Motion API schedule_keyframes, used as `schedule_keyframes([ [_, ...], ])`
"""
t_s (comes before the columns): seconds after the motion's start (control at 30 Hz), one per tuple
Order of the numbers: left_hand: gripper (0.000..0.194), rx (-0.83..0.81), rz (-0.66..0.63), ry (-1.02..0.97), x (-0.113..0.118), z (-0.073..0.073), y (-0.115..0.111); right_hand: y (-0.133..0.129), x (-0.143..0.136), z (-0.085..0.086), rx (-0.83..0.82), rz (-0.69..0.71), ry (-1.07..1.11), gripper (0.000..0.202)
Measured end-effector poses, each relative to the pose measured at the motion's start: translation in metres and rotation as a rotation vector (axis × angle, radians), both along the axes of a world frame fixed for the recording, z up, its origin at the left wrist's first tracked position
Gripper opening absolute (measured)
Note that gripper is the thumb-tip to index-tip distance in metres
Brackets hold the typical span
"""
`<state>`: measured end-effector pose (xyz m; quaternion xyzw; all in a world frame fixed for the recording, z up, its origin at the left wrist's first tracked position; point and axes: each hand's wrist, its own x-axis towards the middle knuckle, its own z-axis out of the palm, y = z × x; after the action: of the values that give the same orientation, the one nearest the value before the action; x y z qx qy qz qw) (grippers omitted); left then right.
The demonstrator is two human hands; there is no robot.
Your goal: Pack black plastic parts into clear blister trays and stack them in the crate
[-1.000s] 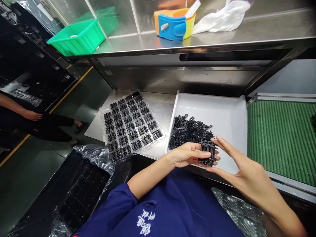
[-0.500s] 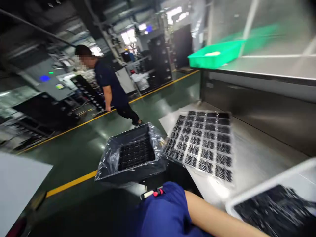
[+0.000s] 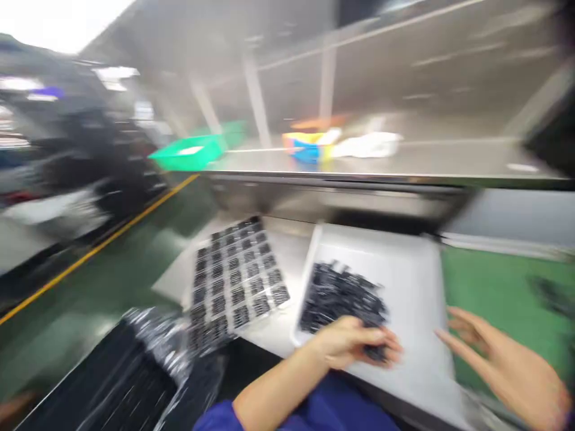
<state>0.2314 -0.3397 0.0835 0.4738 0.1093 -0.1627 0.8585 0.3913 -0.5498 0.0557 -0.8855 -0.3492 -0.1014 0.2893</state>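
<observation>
Fingers curled, my left hand (image 3: 359,344) is closed around a small bunch of black parts (image 3: 375,352) over the front of a white tray (image 3: 415,269). A heap of thin black parts (image 3: 341,293) lies in the left half of that tray; their exact kind is blurred. My right hand (image 3: 498,359) is at the tray's right edge, fingers apart, with nothing in it. To the left on the metal bench sits a clear compartment tray (image 3: 238,275), its cells filled with rows of black pieces.
A black bin lined with clear plastic (image 3: 157,341) stands at lower left. On the shelf above are a green bin (image 3: 191,152) and blurred coloured items (image 3: 309,146). A green mat (image 3: 507,299) lies right of the white tray, with dark parts on it.
My view has swung right, from the aisle and lined bin to the bench. Both hands have come into sight, the left with black parts in it. The walking person is out of view.
</observation>
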Motion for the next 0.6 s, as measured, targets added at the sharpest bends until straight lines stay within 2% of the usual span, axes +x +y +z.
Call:
schedule_keyframes([
  [0.03,0.038,-0.037,-0.037,0.033,0.01,-0.004,0.004,-0.03,-0.002,0.006,-0.046,-0.18,-0.009,0.05],
  [0.07,0.033,-0.079,-0.011,0.094,0.019,-0.007,0.006,-0.054,-0.002,0.011,-0.086,-0.343,-0.02,0.053],
  [0.13,0.029,-0.143,-0.025,0.153,0.033,-0.007,0.006,-0.088,0.002,0.019,-0.141,-0.587,-0.042,0.056],
  [0.23,0.028,-0.195,-0.09,0.167,0.041,0.0,-0.005,-0.11,0.014,0.02,-0.178,-0.72,-0.027,0.058],
  [0.37,0.041,-0.25,-0.154,0.155,0.05,0.008,-0.022,-0.108,0.018,0.018,-0.166,-0.715,0.065,0.06],
  [0.47,0.052,-0.281,-0.136,0.123,0.058,0.01,-0.021,-0.094,0.004,0.028,-0.086,-0.665,0.148,0.063],
  [0.53,0.054,-0.279,-0.121,0.105,0.06,0.009,-0.013,-0.076,-0.013,0.044,-0.018,-0.521,0.239,0.059],
  [0.57,0.054,-0.273,-0.127,0.1,0.06,0.008,-0.007,-0.065,-0.024,0.055,0.008,-0.39,0.294,0.054],
  [0.6,0.055,-0.265,-0.15,0.099,0.058,0.007,0.0,-0.052,-0.035,0.066,0.013,-0.191,0.364,0.046],
])
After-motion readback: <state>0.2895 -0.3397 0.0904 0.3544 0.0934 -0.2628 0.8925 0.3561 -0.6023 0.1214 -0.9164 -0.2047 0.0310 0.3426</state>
